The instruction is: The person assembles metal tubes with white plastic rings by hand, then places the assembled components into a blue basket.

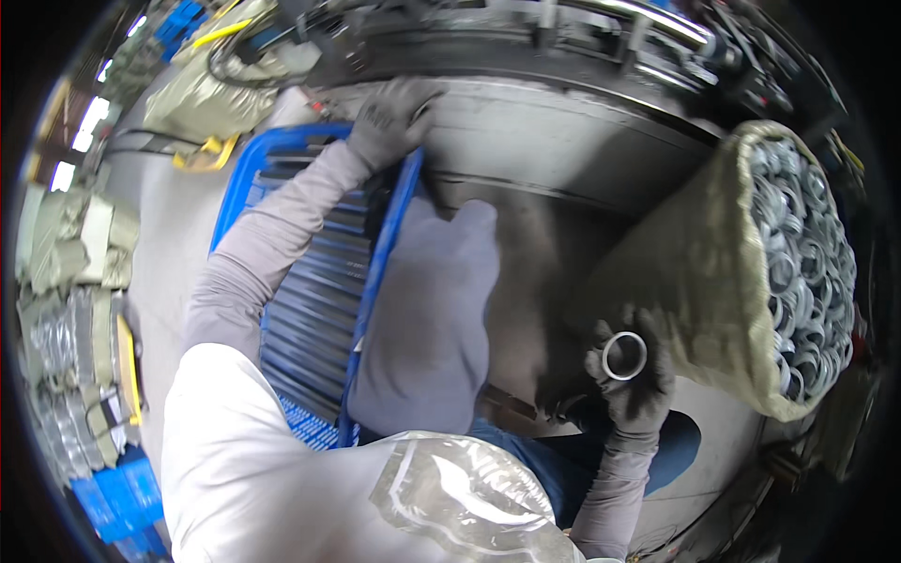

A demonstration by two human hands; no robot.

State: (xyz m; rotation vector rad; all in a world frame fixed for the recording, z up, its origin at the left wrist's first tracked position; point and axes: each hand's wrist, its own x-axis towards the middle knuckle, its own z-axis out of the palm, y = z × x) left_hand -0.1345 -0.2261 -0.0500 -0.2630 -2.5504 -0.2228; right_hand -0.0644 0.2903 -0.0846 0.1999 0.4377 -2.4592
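Observation:
In grey gloves, both my hands are apart. My left hand (392, 117) is at the far right corner of a blue plastic crate (383, 253), fingers stretched out with the thumb apart; whether it touches the rim I cannot tell. Long dark grey ribbed rows (314, 310) fill the crate. Between the fingers of my right hand (638, 389) is a pale metal ring (644, 355), its round opening facing up. Just right of that hand, a large woven sack (685, 272) leans with its mouth to the right, packed with similar metal rings (796, 253).
A grey cloth-covered shape (427, 319) lies between crate and sack, by my blue-trousered leg (680, 455). Machinery with metal bars (648, 33) spans the far side above a pale panel (563, 131). More sacks (211, 98) and a blue bin (117, 497) stand at left.

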